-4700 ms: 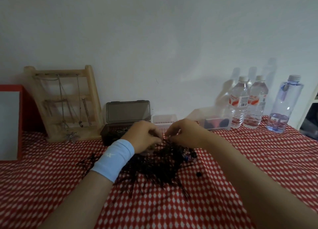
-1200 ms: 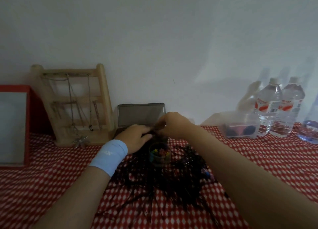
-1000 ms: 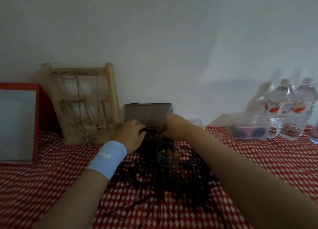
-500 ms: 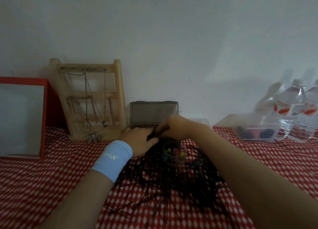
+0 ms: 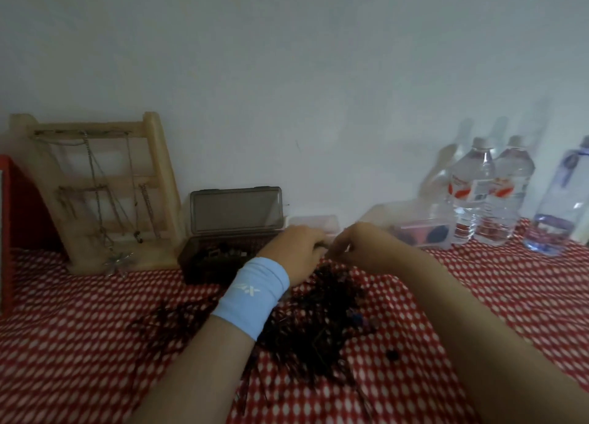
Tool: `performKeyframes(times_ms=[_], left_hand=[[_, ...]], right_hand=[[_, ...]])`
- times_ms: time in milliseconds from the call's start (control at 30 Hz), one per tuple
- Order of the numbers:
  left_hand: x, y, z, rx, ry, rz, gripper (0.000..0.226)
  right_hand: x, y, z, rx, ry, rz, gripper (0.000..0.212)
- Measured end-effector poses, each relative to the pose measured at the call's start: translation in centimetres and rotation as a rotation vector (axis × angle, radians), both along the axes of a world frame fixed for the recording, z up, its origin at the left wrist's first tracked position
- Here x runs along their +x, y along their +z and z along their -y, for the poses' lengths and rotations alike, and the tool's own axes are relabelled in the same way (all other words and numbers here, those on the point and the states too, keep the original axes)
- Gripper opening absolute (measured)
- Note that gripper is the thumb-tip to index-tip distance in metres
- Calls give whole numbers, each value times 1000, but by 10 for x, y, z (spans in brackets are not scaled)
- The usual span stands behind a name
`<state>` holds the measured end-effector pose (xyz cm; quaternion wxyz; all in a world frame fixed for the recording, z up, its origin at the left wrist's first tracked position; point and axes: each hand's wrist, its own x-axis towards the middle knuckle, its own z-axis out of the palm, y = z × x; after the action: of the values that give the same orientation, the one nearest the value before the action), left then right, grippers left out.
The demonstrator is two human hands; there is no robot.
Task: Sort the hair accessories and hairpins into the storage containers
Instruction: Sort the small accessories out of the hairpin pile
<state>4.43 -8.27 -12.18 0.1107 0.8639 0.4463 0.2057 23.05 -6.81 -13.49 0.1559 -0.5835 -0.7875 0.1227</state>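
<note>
- Now the left hand (image 5: 294, 248) and right hand (image 5: 366, 248) sit just right of the open dark case (image 5: 220, 258), over the far edge of the hairpin pile (image 5: 318, 321). Half a second back both were at the case's front edge.
- Fingers of both hands curl inward, tips nearly meeting. It is too blurred to tell whether a pin is pinched.
- The small round tub of coloured bits, seen a moment ago, is not visible now; possibly behind the wristband (image 5: 251, 296).
- The pile is large and spread on the checked cloth (image 5: 95, 344). The small clear box (image 5: 314, 224) is just behind the hands.
- Reading: one drop at the case is likely done and the hands are back for the next pick. Most sorting is still ahead.
</note>
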Motion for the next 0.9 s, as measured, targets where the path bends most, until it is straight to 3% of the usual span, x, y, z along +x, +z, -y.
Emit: performKeyframes(times_ms=[267, 467, 600, 767, 900], left_hand=[[31, -38, -19, -65, 67, -237, 29], [32, -39, -16, -21, 79, -279, 23], [28, -31, -12, -107, 81, -236, 22], [18, -20, -6, -18, 65, -42, 19], [9, 0, -5, 7, 42, 75, 11]], right_hand=[[30, -27, 4, 20, 23, -125, 22], [39, -17, 12, -172, 36, -149, 21], [44, -5, 15, -253, 55, -124, 33], [41, 5, 12, -348, 103, 67, 37], [38, 9, 9, -313, 67, 99, 25]])
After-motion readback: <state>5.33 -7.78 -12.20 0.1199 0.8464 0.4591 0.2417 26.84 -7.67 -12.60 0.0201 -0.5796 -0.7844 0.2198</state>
